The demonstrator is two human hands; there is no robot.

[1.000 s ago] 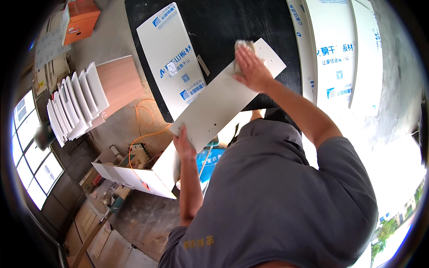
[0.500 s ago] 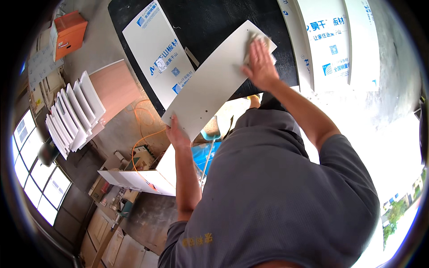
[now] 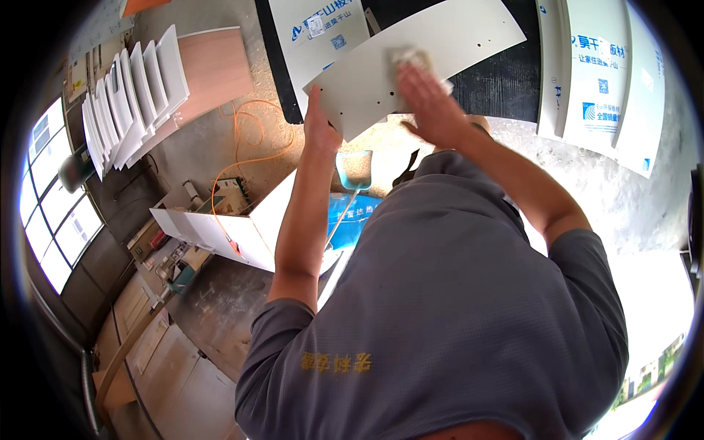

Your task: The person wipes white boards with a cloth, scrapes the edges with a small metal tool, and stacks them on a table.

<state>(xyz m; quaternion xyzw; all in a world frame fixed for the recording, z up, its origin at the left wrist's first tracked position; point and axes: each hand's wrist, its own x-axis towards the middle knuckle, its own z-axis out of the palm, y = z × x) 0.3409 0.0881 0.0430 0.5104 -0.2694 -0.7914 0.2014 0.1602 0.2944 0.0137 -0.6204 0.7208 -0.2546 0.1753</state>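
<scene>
A long pale board [image 3: 359,86] with a few small dark holes lies aslant, partly over a black worktop [image 3: 499,88]. At the board's near left end, my left hand [image 3: 321,126] grips the edge, thumb side up. My right hand [image 3: 433,103] presses a crumpled light cloth [image 3: 408,56] flat against the middle of the board's face. Motion blurs the cloth and fingertips, and the palm covers part of the cloth. Beneath the board's far edge lies another white panel [image 3: 308,55] with blue print.
More printed white panels [image 3: 587,110] stand at the right. On the left, several white boards [image 3: 136,95] lean by a pinkish sheet [image 3: 220,66]. An orange hose [image 3: 238,136] trails into a white open box [image 3: 198,231]. A blue dustpan [image 3: 355,170] is close to my left forearm.
My right hand has slid the cloth from the board's far right end toward its middle. My left hand still grips the near end, and the whole view has shifted.
</scene>
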